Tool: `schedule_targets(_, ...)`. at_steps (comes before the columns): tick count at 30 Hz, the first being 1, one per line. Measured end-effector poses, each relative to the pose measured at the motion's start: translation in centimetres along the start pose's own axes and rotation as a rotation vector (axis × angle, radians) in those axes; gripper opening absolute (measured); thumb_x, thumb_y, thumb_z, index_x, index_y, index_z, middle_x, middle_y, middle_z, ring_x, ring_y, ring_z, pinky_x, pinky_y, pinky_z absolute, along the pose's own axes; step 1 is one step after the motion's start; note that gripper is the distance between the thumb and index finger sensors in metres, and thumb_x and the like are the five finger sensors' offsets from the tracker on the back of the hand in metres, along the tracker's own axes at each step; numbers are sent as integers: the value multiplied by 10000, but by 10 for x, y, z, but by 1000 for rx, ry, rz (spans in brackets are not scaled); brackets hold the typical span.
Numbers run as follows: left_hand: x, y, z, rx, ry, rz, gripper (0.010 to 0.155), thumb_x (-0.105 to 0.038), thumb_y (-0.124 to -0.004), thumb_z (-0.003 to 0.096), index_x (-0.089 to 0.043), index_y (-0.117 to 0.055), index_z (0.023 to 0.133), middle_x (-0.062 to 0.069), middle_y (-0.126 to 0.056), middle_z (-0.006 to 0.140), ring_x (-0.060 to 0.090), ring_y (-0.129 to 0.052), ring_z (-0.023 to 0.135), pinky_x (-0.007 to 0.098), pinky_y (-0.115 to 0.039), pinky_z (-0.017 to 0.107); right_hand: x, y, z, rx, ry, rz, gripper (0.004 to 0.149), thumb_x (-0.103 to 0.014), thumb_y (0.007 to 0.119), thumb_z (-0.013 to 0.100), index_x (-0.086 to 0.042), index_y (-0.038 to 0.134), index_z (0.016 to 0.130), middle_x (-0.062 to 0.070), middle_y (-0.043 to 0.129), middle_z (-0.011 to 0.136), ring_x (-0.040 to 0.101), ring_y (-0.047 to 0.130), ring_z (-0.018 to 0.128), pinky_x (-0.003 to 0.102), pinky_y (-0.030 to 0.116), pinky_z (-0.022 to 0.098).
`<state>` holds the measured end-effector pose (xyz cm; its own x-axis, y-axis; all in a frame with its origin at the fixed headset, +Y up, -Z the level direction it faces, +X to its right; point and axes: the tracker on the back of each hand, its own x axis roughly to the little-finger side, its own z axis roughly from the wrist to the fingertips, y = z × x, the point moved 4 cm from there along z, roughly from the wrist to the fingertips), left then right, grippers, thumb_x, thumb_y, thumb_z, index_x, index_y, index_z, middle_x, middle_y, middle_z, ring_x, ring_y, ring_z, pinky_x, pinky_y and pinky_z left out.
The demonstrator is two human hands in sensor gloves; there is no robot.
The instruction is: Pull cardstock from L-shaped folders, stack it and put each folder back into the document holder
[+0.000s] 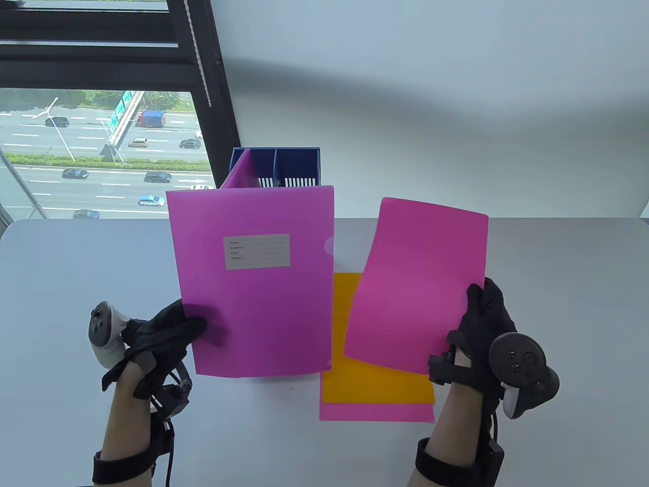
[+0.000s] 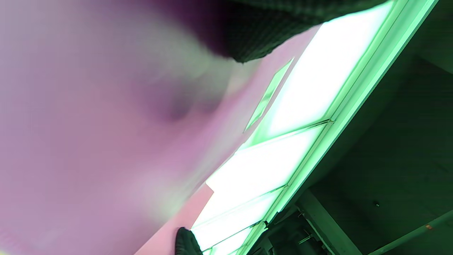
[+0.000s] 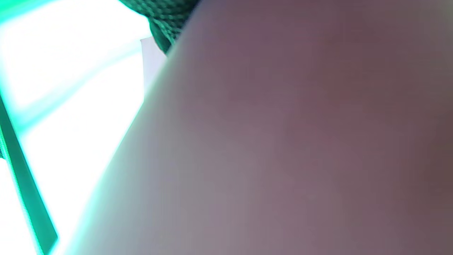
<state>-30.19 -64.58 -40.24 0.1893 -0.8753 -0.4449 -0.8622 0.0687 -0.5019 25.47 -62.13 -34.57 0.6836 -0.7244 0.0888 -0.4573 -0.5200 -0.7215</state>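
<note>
My left hand (image 1: 188, 324) pinches the lower left edge of a translucent magenta L-shaped folder (image 1: 253, 284) with a white label, held upright above the table. My right hand (image 1: 474, 314) grips the lower right edge of a pink cardstock sheet (image 1: 418, 284), held apart to the folder's right and tilted. On the table lies a stack: an orange sheet (image 1: 377, 385) over a pink sheet (image 1: 375, 412). The blue document holder (image 1: 276, 165) stands behind the folder, with another magenta folder (image 1: 238, 175) in its left slot. In the left wrist view the folder (image 2: 88, 141) fills the frame; the cardstock (image 3: 283, 141) fills the right wrist view.
The grey table (image 1: 557, 304) reaches to a white wall at the back. A window (image 1: 101, 152) with a dark frame stands at the back left, close to the document holder.
</note>
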Motion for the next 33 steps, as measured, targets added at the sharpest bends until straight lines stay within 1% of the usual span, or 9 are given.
schedule_targets(3,-1,3,-1,-9,-9,-9,449,-295,-760,586,-186,-766,1021,38,-934,850,302,-1054,653,534,-716,691,18,13,2,-63,61,16,370,-391,810,592,-214,843,915,14,1003,655,72,952,233,418,756,605)
schedule_targets(10,-2,7,-4,-27,-17,-17,450,-296,-760,587,-182,-766,1022,39,-935,848,301,-1054,652,533,-718,689,51,61,1,-299,192,-11,371,-392,815,590,-215,845,915,12,1006,646,71,951,229,418,759,602)
schedule_targets(16,-2,7,-4,-27,-19,-15,449,-296,-761,586,-182,-768,1021,39,-934,849,302,-1054,652,535,-716,690,61,109,-11,-463,226,-69,389,-402,815,591,-214,828,932,-5,1003,653,76,956,243,419,750,613)
schedule_targets(20,-1,7,-3,-21,-18,-12,448,-298,-762,586,-185,-768,1020,37,-935,847,300,-1054,651,535,-717,689,64,133,-21,-526,247,-121,475,-421,821,591,-197,758,1005,7,978,709,102,957,296,442,709,647)
schedule_targets(21,-1,7,-3,-20,-17,-12,448,-298,-762,586,-183,-769,1019,38,-935,847,300,-1053,652,535,-717,689,63,136,-23,-533,248,-138,508,-427,822,591,-200,721,1033,18,960,749,115,957,328,453,687,663)
schedule_targets(25,-1,6,-3,-15,-18,-11,448,-299,-762,586,-183,-769,1019,37,-935,847,299,-1054,650,534,-718,689,60,144,-28,-543,240,-221,637,-474,820,587,-219,574,1116,65,815,959,240,923,632,523,526,740)
schedule_targets(28,0,6,-2,-12,-16,-9,448,-300,-762,586,-182,-770,1019,36,-935,846,298,-1055,649,534,-718,689,58,142,-28,-534,247,-224,619,-485,810,594,-214,602,1110,98,721,1044,329,824,806,550,428,762)
schedule_targets(30,0,5,-2,-10,-16,-10,447,-300,-762,587,-182,-769,1018,37,-935,847,297,-1053,652,533,-717,690,55,138,-25,-532,239,-212,607,-494,804,595,-217,620,1103,100,689,1068,347,784,853,555,397,767)
schedule_targets(33,0,4,-1,-7,-16,-6,449,-300,-763,586,-182,-769,1019,37,-936,845,298,-1054,650,535,-718,689,40,124,-19,-482,211,-118,587,-496,799,598,-221,643,1092,95,701,1062,338,789,853,555,404,768)
